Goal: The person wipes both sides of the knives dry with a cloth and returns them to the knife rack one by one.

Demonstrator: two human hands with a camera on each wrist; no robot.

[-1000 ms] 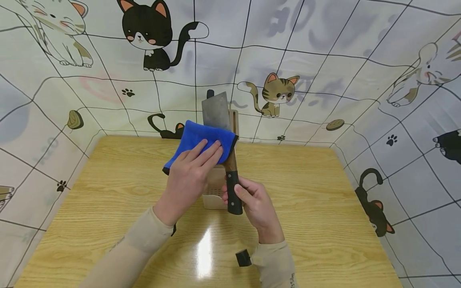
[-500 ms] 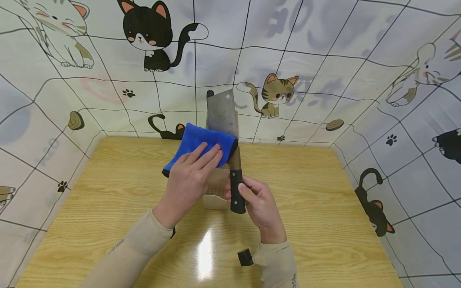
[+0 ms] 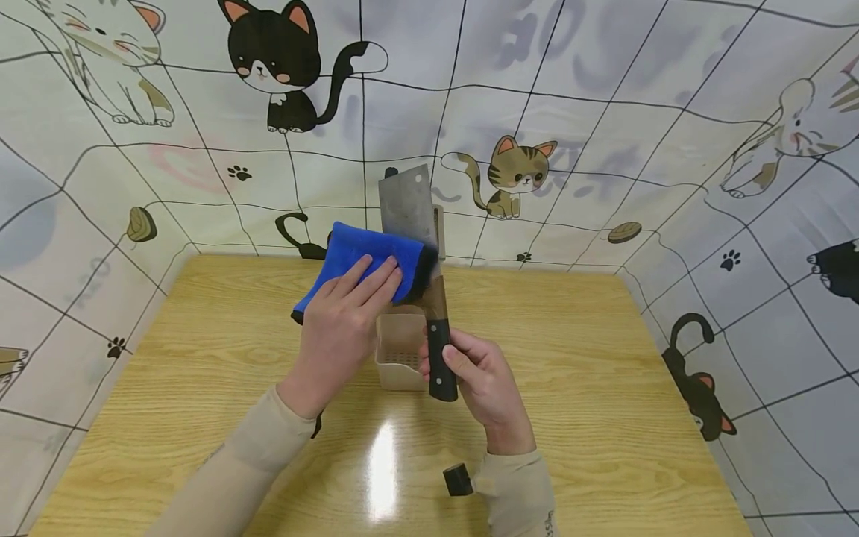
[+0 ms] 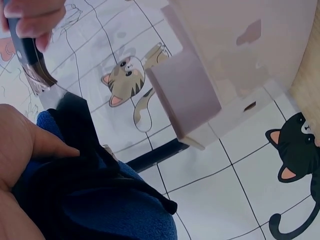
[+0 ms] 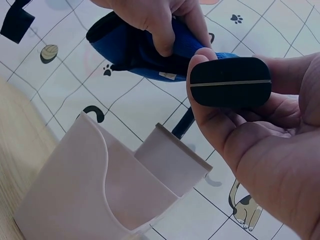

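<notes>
My right hand (image 3: 479, 377) grips the black riveted handle of a cleaver (image 3: 406, 200), its broad grey blade pointing up and away. With fingers on top and the thumb underneath, my left hand (image 3: 338, 328) pinches a folded blue cloth (image 3: 359, 250) with black edging around the lower part of the blade. The cloth hides that part of the blade, while the upper end shows bare. In the right wrist view the butt of the cleaver handle (image 5: 230, 82) faces the camera, and the left thumb presses the cloth from below.
Beneath the hands a beige plastic knife holder (image 3: 400, 378) stands on the wooden table (image 3: 570, 358), with a perforated floor in its front bin. A dark handle (image 5: 184, 124) sticks up from its back slot. Behind hangs a cat-patterned sheet (image 3: 403, 119).
The left hand and cloth have slid a little left along the blade, toward its left edge. The cleaver tilted right, then came partly back left; the right hand keeps its grip.
</notes>
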